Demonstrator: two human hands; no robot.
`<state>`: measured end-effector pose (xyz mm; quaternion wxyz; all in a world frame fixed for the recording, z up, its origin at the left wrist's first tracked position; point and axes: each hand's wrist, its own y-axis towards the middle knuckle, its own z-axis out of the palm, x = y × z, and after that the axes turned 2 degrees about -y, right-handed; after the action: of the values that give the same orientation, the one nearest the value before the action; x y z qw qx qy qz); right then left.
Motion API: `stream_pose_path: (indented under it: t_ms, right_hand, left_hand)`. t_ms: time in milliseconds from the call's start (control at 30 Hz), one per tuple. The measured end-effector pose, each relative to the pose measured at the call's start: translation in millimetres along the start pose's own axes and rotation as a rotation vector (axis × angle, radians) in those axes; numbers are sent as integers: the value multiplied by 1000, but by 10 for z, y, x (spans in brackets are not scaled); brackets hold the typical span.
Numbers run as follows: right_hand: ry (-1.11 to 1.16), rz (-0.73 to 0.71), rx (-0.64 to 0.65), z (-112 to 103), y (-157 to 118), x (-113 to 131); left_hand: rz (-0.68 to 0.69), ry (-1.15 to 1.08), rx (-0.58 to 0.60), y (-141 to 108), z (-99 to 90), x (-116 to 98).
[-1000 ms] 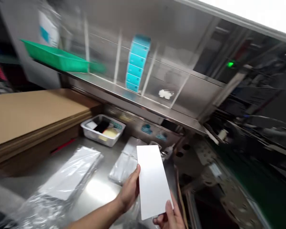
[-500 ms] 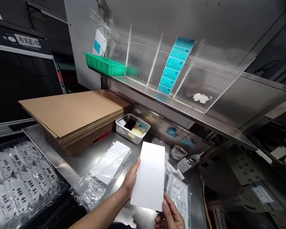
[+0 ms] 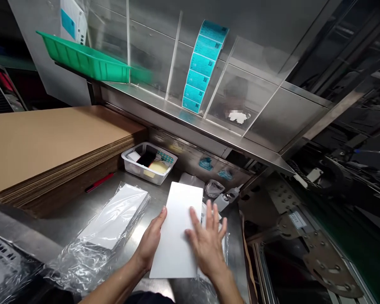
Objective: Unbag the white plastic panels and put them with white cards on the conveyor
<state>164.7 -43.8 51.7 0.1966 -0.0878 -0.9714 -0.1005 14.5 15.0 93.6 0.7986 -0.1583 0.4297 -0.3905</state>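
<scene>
A person's left hand [image 3: 150,240], open, stands edge-on against a white rectangular card [image 3: 174,236], while the right hand [image 3: 205,245] spreads open across the card's right side, neither closing on it. The card lies flat on a steel bench [image 3: 72,211] – just beside it, white sheets in clear plastic [image 3: 114,219]. Beyond sit a plastic tub [image 3: 138,169] and stacked corrugated cardboard [image 3: 50,143] – above, a green tray [image 3: 82,63] and a teal label strip [image 3: 202,67].
</scene>
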Motion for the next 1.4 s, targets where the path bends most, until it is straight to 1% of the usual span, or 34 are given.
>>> stream_pose_path:
  t_ms: [100, 167, 233, 300, 367, 400, 500, 567, 700, 833, 900, 967, 1067, 1267, 1400]
  right_hand:
    - [31, 282, -41, 141, 89, -526]
    - [39, 420, -45, 240, 87, -893]
    - [56, 485, -30, 319, 38, -1159]
    - [113, 497, 28, 371, -42, -1272]
    - [173, 494, 81, 405, -126, -1247]
    - [186, 494, 81, 423, -163, -1200]
    - [172, 510, 15, 492, -243, -1031]
    - [157, 516, 5, 548, -281, -955]
    - [182, 479, 66, 621, -357, -910]
    - [343, 469, 100, 645, -418, -898]
    - [402, 491, 160, 665, -440, -888]
    - [432, 500, 248, 690, -462, -873]
    - [462, 471, 337, 709, -496, -829]
    - [465, 388, 326, 680, -539, -699]
    - [506, 377, 308, 657, -548, -666]
  left_hand:
    - [-24, -3, -10, -38, 22, -37]
    - [-25, -20, -7, -27, 22, -51]
    - [-37, -37, -13, 2, 12, -57]
    - [-65, -45, -10, 32, -3, -59]
    - [-102, -38, 2, 53, -18, -59]
    - [-116, -37, 6, 60, -25, -59]
    - [-143, -63, 16, 72, -42, -60]
    - [-144, -87, 23, 79, -42, -62]
    - [-86, -87, -12, 97, -8, -68]
    - [-28, -72, -55, 125, -2, -55]
    - [-5, -69, -67, 142, -31, -43]
    - [3, -65, -81, 159, -70, -33]
    - [-4, -66, -104, 182, -111, -35]
    - [-9, -106, -176, 185, -77, -78]
    - [-10, -126, -222, 195, -103, -105]
